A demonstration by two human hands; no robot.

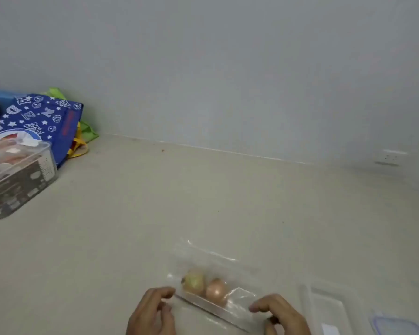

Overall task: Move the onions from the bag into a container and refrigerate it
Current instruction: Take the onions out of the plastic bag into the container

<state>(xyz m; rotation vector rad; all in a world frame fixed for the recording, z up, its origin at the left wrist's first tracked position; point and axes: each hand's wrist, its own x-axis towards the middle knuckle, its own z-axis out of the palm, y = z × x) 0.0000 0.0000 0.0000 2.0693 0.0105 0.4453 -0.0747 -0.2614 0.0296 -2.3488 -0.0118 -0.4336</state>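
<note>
A clear plastic zip bag [211,259] lies flat on the pale counter near the bottom middle. Inside it sit two onions side by side: a greenish-yellow onion [193,281] on the left and a tan onion [217,291] on the right. My left hand [153,313] pinches the bag's near left corner with its fingertips. My right hand [279,314] holds the bag's near right edge. A clear container [329,303] lies just right of the bag, with a blue-rimmed lid [397,326] at the bottom right corner.
At the far left stands a clear storage box [22,175] with packets inside. Behind it leans a blue printed tote bag [44,119] with green and yellow fabric. A grey wall [228,68] bounds the counter [155,201] at the back.
</note>
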